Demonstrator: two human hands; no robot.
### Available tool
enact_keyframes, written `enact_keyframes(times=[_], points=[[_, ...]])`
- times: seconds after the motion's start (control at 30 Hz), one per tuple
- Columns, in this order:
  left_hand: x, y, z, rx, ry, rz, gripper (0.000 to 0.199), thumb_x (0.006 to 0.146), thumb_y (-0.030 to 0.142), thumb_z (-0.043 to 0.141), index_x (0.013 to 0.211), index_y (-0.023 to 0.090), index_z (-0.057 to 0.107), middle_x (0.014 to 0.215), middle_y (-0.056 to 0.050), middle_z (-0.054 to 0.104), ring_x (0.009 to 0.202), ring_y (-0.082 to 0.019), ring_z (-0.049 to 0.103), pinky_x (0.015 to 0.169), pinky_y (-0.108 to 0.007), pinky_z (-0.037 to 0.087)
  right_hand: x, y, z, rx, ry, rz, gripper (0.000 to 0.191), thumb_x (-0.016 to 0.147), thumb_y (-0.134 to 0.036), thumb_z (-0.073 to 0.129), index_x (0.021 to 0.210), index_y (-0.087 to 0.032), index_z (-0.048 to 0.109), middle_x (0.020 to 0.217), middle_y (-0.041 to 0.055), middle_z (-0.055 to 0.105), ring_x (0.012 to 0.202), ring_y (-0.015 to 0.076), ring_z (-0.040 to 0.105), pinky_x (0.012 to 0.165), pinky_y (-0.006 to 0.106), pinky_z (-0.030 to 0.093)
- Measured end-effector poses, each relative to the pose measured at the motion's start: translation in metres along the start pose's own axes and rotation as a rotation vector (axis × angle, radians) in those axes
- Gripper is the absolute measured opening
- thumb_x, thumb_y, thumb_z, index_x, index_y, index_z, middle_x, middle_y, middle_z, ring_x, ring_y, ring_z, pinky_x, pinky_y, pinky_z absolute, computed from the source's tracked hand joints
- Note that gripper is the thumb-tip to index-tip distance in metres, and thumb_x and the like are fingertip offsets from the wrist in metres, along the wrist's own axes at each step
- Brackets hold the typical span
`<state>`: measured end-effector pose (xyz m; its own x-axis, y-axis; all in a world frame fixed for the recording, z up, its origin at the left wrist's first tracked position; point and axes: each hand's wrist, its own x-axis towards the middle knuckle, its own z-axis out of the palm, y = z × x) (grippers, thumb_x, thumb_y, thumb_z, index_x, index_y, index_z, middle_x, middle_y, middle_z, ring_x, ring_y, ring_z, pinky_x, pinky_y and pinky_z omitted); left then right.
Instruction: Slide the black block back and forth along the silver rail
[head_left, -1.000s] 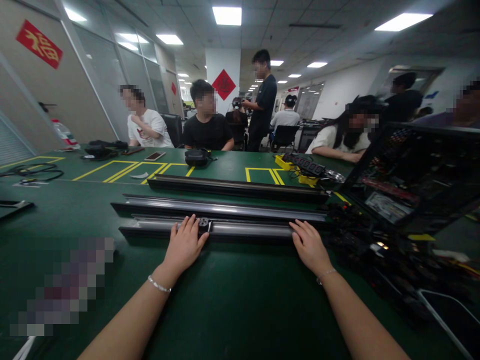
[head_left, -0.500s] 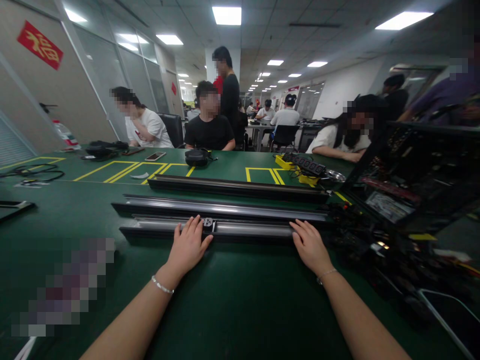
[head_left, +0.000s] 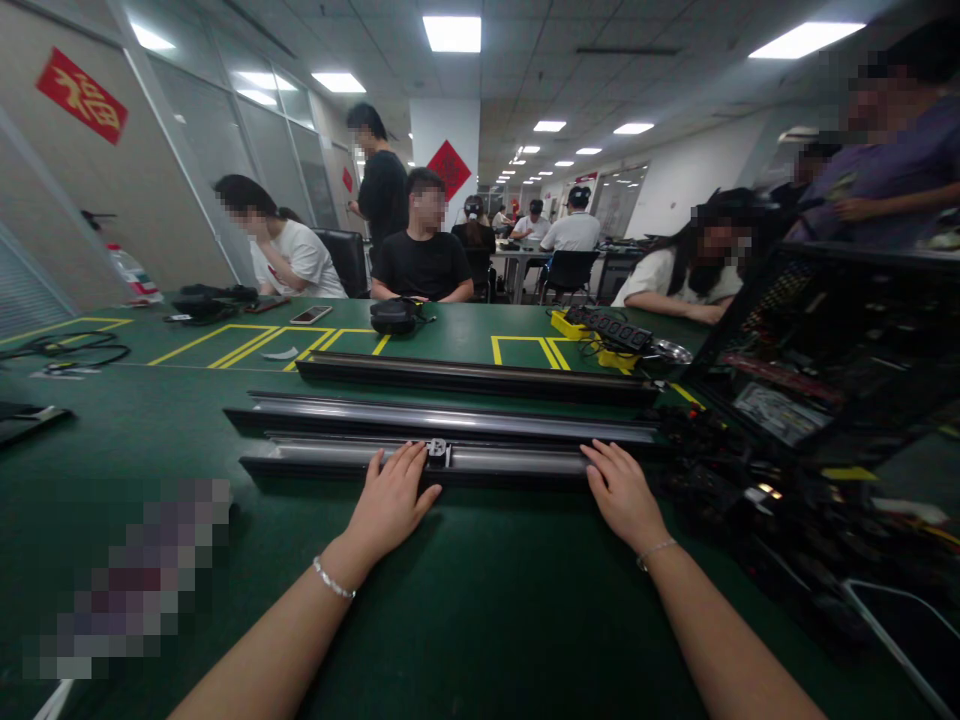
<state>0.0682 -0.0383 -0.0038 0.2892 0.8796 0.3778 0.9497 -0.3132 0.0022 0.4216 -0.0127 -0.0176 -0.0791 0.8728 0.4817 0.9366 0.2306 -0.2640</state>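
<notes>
Three long dark metal channels lie side by side across the green table [head_left: 480, 600]. On the nearest channel [head_left: 517, 461] sits a small black-and-silver block [head_left: 438, 452], roughly mid-length. My left hand [head_left: 394, 495] rests on this channel just left of the block, fingertips at the block's side, fingers extended and thumb apart. Towards the channel's right end lies my right hand [head_left: 621, 490], fingers spread over its edge. Behind are the middle channel [head_left: 450, 415] and the far channel [head_left: 480, 375], neither touched by my hands.
A dark open case [head_left: 817, 350] and tangled black parts [head_left: 780, 510] fill the right side. Yellow trays [head_left: 570, 325] with a digit display [head_left: 607, 328] stand behind. A black pouch [head_left: 394, 315] and a phone [head_left: 310, 315] lie farther back. People sit across the table.
My left hand and the small block have moved right along the nearest channel. My right hand has stayed nearly still. A standing person in the background has moved left.
</notes>
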Motion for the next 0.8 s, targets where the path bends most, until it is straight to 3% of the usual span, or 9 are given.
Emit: enact_keyframes(times=[0.4,0.8], points=[[0.0015,-0.0011,-0.0001,-0.12,-0.018,-0.005,0.048,0.088,0.044,0.037,0.128,0.019,0.045,0.13,-0.012,0.053,0.12,-0.023,0.047,0.107,-0.048,0.021,-0.0005,0.0005,0.0004,0.008,-0.013,0.005,0.044,0.089,-0.035,0.031,0.119,-0.018,0.059,0.128,0.0082,0.054,0.126,0.0244,0.037,0.106,0.045,0.031],[0.0054,0.006,-0.0058,-0.14,-0.076,-0.062,0.047,0.085,0.043,0.042,0.129,0.029,0.045,0.107,-0.005,0.063,0.105,-0.022,0.053,0.107,-0.052,0.015,0.0002,-0.0005,0.0009,0.0,0.0,0.006,0.043,0.088,-0.034,0.032,0.118,-0.018,0.059,0.127,0.0085,0.055,0.126,0.0241,0.037,0.104,0.046,0.033]])
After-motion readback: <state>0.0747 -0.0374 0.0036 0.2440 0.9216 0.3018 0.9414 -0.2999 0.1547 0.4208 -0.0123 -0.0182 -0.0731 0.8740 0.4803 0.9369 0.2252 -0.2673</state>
